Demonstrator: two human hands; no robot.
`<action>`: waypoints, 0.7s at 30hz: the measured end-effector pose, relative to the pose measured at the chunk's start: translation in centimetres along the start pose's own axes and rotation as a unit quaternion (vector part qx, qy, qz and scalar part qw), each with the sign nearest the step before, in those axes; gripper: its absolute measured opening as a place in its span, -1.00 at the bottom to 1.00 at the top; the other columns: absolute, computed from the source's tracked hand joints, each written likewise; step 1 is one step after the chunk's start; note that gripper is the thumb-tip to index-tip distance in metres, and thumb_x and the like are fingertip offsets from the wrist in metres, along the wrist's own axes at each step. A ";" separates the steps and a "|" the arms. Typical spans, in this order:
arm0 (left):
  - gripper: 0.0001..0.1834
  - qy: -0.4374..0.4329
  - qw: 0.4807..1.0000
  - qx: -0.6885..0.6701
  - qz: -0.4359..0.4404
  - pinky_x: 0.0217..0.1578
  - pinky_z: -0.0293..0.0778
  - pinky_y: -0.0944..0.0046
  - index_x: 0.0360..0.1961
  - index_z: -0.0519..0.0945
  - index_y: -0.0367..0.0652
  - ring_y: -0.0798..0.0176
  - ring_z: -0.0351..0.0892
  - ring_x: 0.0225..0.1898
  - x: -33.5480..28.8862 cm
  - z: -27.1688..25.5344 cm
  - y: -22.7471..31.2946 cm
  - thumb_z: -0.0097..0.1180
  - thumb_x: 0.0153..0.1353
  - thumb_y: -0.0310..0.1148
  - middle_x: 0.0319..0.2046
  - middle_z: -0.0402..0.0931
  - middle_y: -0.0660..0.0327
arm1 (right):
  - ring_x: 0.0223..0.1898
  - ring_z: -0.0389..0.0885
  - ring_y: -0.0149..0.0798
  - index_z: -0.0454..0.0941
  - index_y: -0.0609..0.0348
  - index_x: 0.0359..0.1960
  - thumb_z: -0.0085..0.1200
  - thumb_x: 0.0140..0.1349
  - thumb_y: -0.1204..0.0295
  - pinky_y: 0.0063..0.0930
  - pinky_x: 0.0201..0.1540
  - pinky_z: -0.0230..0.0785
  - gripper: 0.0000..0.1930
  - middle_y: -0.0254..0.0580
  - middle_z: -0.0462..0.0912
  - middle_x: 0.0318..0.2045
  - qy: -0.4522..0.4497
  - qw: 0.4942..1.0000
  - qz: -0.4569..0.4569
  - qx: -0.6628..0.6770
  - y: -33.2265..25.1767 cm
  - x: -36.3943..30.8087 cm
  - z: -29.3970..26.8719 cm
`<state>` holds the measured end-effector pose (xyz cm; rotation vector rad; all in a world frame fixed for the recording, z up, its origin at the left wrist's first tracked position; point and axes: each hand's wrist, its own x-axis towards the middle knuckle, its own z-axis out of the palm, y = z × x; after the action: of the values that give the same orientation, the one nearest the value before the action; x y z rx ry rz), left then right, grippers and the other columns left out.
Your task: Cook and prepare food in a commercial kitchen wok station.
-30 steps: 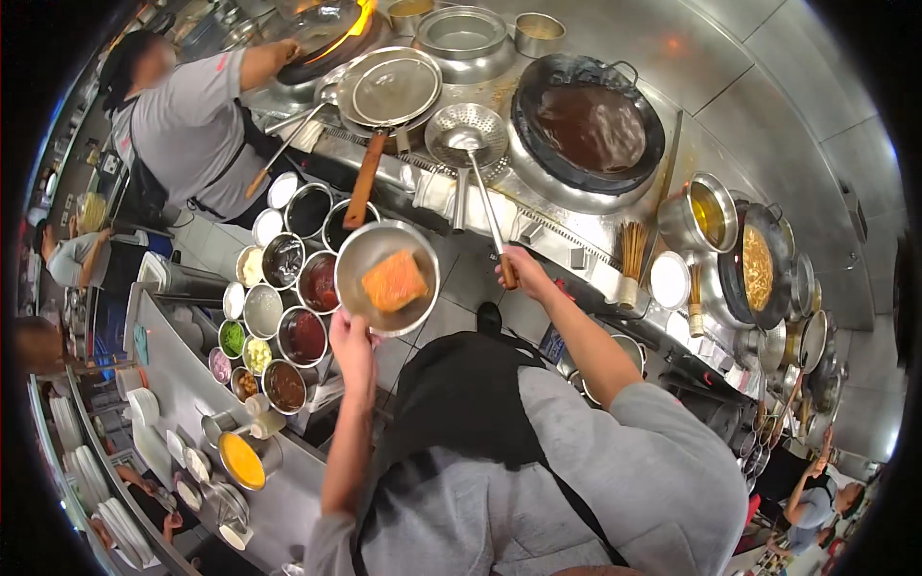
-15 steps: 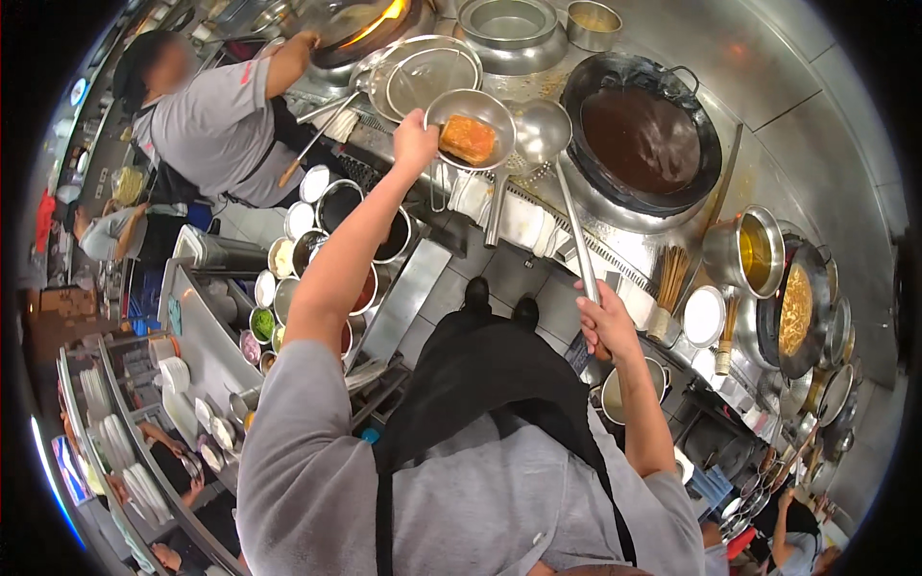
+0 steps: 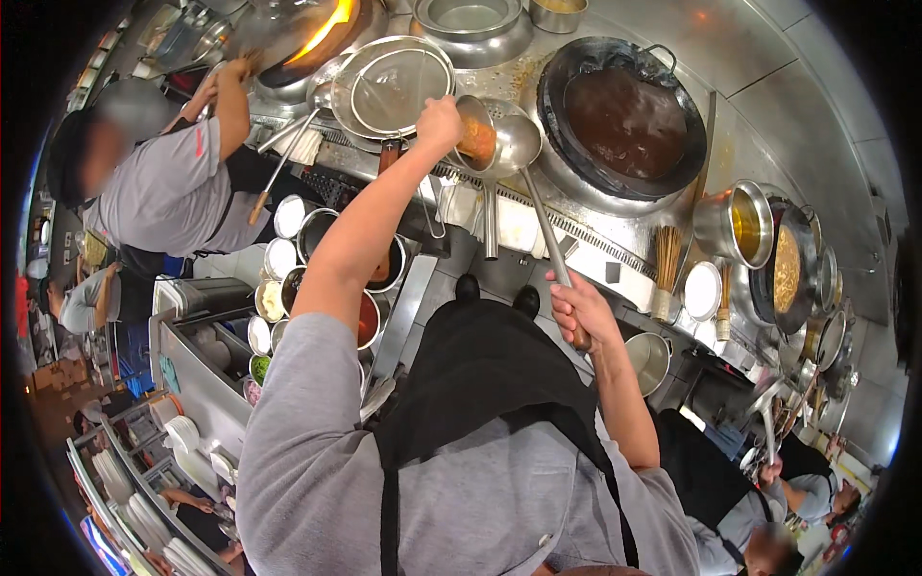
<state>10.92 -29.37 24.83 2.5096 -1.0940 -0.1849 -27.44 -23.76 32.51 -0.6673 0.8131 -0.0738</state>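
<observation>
My left hand (image 3: 440, 125) grips the rim of a small metal bowl (image 3: 469, 108), which is tilted to the right. Inside its lower side sits an orange block of food (image 3: 477, 141). Against the bowl's right side is the round head of a long-handled ladle (image 3: 519, 140); whether the block touches it I cannot tell. Closed round the ladle's wooden grip, my right hand (image 3: 584, 312) is low in front of the stove. Beneath the bowl another metal handle (image 3: 491, 223) points toward me, its head mostly hidden.
A black wok of dark liquid (image 3: 629, 120) stands right of the ladle. Wire strainers (image 3: 399, 86) lie to the left. Farther right are a bamboo brush (image 3: 667, 257), a pot of yellow oil (image 3: 744, 226) and a pan of noodles (image 3: 789, 274). A co-worker (image 3: 158, 182) works beside a flaming wok.
The bowl has gone from nearly level to tilted right, and the block has slid to its lower side. My right hand and ladle have shifted left, meeting the bowl.
</observation>
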 end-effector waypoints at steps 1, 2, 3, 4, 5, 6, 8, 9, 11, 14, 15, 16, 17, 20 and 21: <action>-0.70 -0.004 1.000 -0.014 0.005 -0.10 0.47 -0.07 -0.19 0.48 -0.26 -0.29 0.51 -0.16 0.0 0.2 -0.4 0.13 0.02 -0.41 -0.14 0.46 -0.24 | -0.80 0.17 -0.62 0.30 0.15 -0.01 -0.06 0.30 0.43 -0.68 -0.86 0.14 -0.74 -0.48 0.23 -0.66 0.005 1.000 0.002 0.002 0.1 -0.2 0.0; -0.70 -0.009 1.000 -0.016 0.006 -0.10 0.47 -0.07 -0.19 0.48 -0.26 -0.29 0.51 -0.16 -0.1 0.4 -1.0 0.13 0.02 -0.41 -0.14 0.46 -0.24 | -0.80 0.17 -0.61 0.30 0.15 -0.01 -0.05 0.30 0.43 -0.68 -0.86 0.14 -0.74 -0.48 0.23 -0.66 0.016 1.000 0.005 0.004 0.1 -0.4 0.1; -0.70 -0.015 0.999 -0.044 0.006 -0.13 0.48 -0.09 -0.18 0.50 -0.26 -0.30 0.53 -0.18 0.2 0.2 -1.5 0.11 0.00 -0.43 -0.15 0.45 -0.23 | -0.81 0.17 -0.61 0.30 0.15 0.00 -0.05 0.30 0.43 -0.68 -0.86 0.15 -0.73 -0.47 0.23 -0.66 0.026 1.000 0.005 0.005 0.0 -0.4 0.3; -0.69 -0.022 0.997 -0.072 0.006 -0.16 0.49 -0.11 -0.18 0.53 -0.25 -0.31 0.54 -0.21 0.4 0.2 -1.8 0.10 -0.02 -0.44 -0.17 0.44 -0.21 | -0.81 0.17 -0.61 0.30 0.14 0.00 -0.05 0.30 0.42 -0.68 -0.86 0.13 -0.73 -0.48 0.23 -0.66 0.038 0.999 0.004 -0.013 0.3 -0.6 0.6; -0.69 -0.024 0.997 -0.074 0.008 -0.16 0.49 -0.11 -0.18 0.53 -0.25 -0.31 0.54 -0.21 0.6 0.4 -1.9 0.10 -0.02 -0.44 -0.17 0.44 -0.21 | -0.81 0.17 -0.61 0.30 0.14 0.00 -0.05 0.30 0.42 -0.68 -0.86 0.13 -0.73 -0.48 0.23 -0.66 0.041 0.999 0.003 -0.012 0.6 -0.8 0.7; -0.71 -0.008 0.996 -0.082 0.024 -0.16 0.50 -0.09 -0.19 0.54 -0.25 -0.30 0.55 -0.21 0.3 -0.4 -1.3 0.09 0.00 -0.44 -0.17 0.44 -0.21 | -0.81 0.18 -0.61 0.30 0.14 0.01 -0.05 0.30 0.42 -0.68 -0.86 0.13 -0.73 -0.48 0.23 -0.66 0.051 0.998 0.000 -0.032 1.0 -1.0 0.8; -0.73 0.000 0.995 -0.092 0.043 -0.17 0.51 -0.08 -0.20 0.55 -0.24 -0.29 0.55 -0.21 0.2 -1.1 -0.2 0.08 0.02 -0.44 -0.18 0.45 -0.21 | -0.81 0.18 -0.60 0.30 0.13 0.01 -0.06 0.30 0.42 -0.68 -0.85 0.14 -0.73 -0.48 0.23 -0.67 0.067 0.997 0.001 -0.035 1.1 -1.1 1.5; -0.75 0.008 0.999 -0.031 0.043 -0.19 0.52 -0.06 -0.20 0.55 -0.23 -0.26 0.57 -0.21 0.4 -1.1 0.3 0.06 0.05 -0.43 -0.18 0.45 -0.21 | -0.80 0.19 -0.60 0.30 0.13 0.01 -0.06 0.30 0.42 -0.67 -0.85 0.14 -0.73 -0.48 0.23 -0.67 0.069 0.997 0.004 -0.021 0.8 -1.0 2.0; -0.76 0.014 0.998 0.032 0.044 -0.20 0.54 -0.03 -0.20 0.56 -0.22 -0.23 0.58 -0.21 0.2 -0.6 0.5 0.04 0.08 -0.43 -0.19 0.45 -0.20 | -0.80 0.19 -0.60 0.30 0.15 0.01 -0.07 0.30 0.43 -0.68 -0.85 0.14 -0.74 -0.48 0.23 -0.67 0.063 0.998 0.004 -0.001 1.6 -1.1 2.8; -0.76 -0.013 0.995 0.066 0.071 -0.23 0.52 -0.09 -0.16 0.48 -0.19 -0.23 0.57 -0.22 -0.2 1.1 -0.1 -0.09 0.14 -0.45 -0.22 0.43 -0.19 | -0.80 0.19 -0.61 0.31 0.17 0.00 -0.06 0.30 0.43 -0.69 -0.85 0.14 -0.74 -0.48 0.23 -0.67 0.053 0.998 -0.012 0.020 2.3 -0.9 3.5; -0.76 -0.015 0.995 0.065 0.074 -0.23 0.52 -0.09 -0.16 0.48 -0.19 -0.23 0.57 -0.22 -0.5 1.0 0.1 -0.09 0.14 -0.45 -0.22 0.43 -0.19 | -0.80 0.19 -0.61 0.31 0.18 -0.01 -0.06 0.30 0.44 -0.69 -0.86 0.13 -0.74 -0.48 0.23 -0.67 0.060 0.998 -0.006 0.026 2.3 -1.1 3.3; -0.76 -0.023 0.995 0.057 0.081 -0.22 0.51 -0.10 -0.16 0.48 -0.18 -0.24 0.57 -0.22 -0.9 1.0 0.4 -0.09 0.14 -0.45 -0.22 0.43 -0.19 | -0.80 0.18 -0.61 0.31 0.19 -0.01 -0.06 0.29 0.44 -0.69 -0.86 0.13 -0.74 -0.48 0.23 -0.67 0.066 0.997 -0.001 0.031 2.3 -1.3 3.0; -0.76 -0.031 0.994 0.050 0.088 -0.21 0.51 -0.10 -0.15 0.48 -0.16 -0.24 0.56 -0.21 -1.1 0.9 0.7 -0.10 0.14 -0.44 -0.22 0.43 -0.20 | -0.80 0.18 -0.61 0.31 0.19 -0.01 -0.06 0.29 0.44 -0.69 -0.86 0.13 -0.74 -0.48 0.23 -0.67 0.068 0.997 -0.003 0.031 2.2 -1.7 2.8; -0.74 -0.002 0.994 0.054 0.095 -0.24 0.55 -0.02 -0.13 0.51 -0.19 -0.16 0.59 -0.24 -1.4 -0.8 0.5 0.01 0.11 -0.44 -0.21 0.45 -0.15 | -0.82 0.16 -0.61 0.31 0.22 0.00 -0.09 0.30 0.47 -0.70 -0.88 0.10 -0.74 -0.47 0.21 -0.68 0.079 0.997 -0.001 -0.004 1.5 -3.8 2.1; -0.74 0.003 0.994 0.050 0.096 -0.24 0.55 -0.02 -0.13 0.51 -0.19 -0.16 0.59 -0.24 -1.6 -2.0 0.5 0.01 0.11 -0.44 -0.21 0.45 -0.15 | -0.82 0.16 -0.61 0.31 0.22 0.00 -0.09 0.30 0.47 -0.70 -0.88 0.10 -0.74 -0.47 0.21 -0.68 0.080 0.997 -0.006 -0.009 1.0 -4.6 1.7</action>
<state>10.04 -27.88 26.77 2.4689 -1.3649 -0.0693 -29.68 -20.68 35.79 -0.6887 0.9647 -0.1323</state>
